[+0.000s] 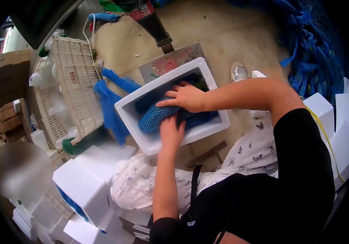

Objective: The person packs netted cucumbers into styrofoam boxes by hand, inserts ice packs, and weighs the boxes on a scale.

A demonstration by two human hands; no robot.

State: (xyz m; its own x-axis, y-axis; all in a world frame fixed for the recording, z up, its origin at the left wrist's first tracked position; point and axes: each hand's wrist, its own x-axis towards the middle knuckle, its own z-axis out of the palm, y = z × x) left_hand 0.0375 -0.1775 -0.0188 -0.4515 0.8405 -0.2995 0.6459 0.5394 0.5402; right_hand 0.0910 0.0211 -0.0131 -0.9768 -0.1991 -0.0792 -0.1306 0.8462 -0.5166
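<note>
An open white foam box stands tilted in front of me, with blue netting inside. Both hands reach into it. My left hand comes up from below, its fingers spread against the underside of a bundle in blue netting. Across the top of the same bundle lies my right hand, fingers apart. The fingertips of my left hand are partly hidden by the netting. Something dark green shows at the box's upper right corner.
A metal plate on a stand is behind the box. Blue netting and plastic crates are at the left. Foam boxes stand lower left, others at the right below a blue net heap. A shoe rests on the floor.
</note>
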